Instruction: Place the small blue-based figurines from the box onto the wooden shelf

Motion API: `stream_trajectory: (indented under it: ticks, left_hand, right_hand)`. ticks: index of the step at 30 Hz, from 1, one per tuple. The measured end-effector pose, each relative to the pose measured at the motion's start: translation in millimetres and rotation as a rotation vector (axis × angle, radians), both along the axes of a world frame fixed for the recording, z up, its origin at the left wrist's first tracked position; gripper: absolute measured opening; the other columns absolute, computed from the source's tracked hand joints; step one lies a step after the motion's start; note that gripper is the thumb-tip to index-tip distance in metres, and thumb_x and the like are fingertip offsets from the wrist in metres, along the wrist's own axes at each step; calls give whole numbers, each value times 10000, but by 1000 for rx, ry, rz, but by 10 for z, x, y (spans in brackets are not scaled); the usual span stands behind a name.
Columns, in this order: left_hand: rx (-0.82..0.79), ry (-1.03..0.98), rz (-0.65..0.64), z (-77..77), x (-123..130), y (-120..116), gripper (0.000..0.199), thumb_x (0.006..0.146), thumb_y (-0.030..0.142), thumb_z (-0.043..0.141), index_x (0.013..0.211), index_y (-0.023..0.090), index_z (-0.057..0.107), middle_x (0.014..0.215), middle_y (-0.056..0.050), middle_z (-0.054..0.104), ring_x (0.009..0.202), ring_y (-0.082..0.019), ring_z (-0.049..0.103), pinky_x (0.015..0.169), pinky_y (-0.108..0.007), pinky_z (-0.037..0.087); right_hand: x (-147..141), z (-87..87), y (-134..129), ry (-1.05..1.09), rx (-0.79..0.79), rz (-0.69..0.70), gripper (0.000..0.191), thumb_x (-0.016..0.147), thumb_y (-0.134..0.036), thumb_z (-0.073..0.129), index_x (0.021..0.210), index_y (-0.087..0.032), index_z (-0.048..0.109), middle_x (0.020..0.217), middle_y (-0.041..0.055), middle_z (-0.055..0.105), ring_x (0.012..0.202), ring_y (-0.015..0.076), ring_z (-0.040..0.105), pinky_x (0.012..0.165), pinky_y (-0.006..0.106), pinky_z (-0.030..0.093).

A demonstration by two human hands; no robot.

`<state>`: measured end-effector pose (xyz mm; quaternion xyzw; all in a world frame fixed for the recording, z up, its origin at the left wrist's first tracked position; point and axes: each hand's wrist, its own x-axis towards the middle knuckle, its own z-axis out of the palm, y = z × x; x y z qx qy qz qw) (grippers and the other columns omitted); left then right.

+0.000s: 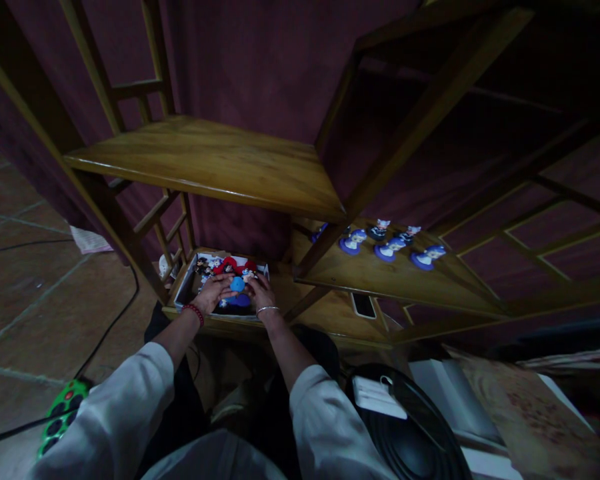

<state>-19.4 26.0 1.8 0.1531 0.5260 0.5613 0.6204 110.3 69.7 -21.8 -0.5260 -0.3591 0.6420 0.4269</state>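
Observation:
A white box [182, 291] filled with small figurines stands on the low wooden shelf. Over it, my left hand [217, 293] and my right hand [260, 292] hold a small figurine with a round blue base [237, 284] between them. The fingers of my left hand touch the left side of the base. My right hand's fingers are closed at the figurine's white and blue part. Red pieces [227, 265] and dark-haired figures lie behind my hands in the box, and a darker blue base [240, 300] shows beneath.
Several blue-based figurines [391, 249] stand on the right wooden shelf [340, 270]. Below them lies a phone [363, 305]. A bare upper shelf [205, 163] overhangs the box. A green device [65, 413] with a cable is at lower left, a black round stool [405, 427] at lower right.

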Motion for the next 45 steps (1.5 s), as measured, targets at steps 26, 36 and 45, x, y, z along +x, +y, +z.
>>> stream_trajectory:
  ticks: [26,36,45]
  left_hand:
    - [92,-126,-107,-38,-4,-20,322,684,-44,552,935,131,651,786,-49,667,665,-80,594,665,-176,471]
    - [141,-194,-146,-64,-20,-16,422,682,-55,519,1042,144,613,855,-66,659,729,-94,593,674,-186,461]
    - [135,-164,-139,-76,-30,-37,388,654,30,628,1015,170,618,869,-60,652,755,-129,610,698,-237,478]
  right_hand:
    - [17,-31,15,3,60,2,453,604,-363,613,1036,-244,546,830,-10,624,563,72,547,488,173,433]
    - [21,-79,2,-16,129,3,468,625,-408,610,1060,-251,537,856,-2,626,620,89,565,518,186,452]
    - [13,-112,0,-73,162,10,429,689,-410,533,1092,-265,508,878,-6,622,622,96,568,544,209,463]
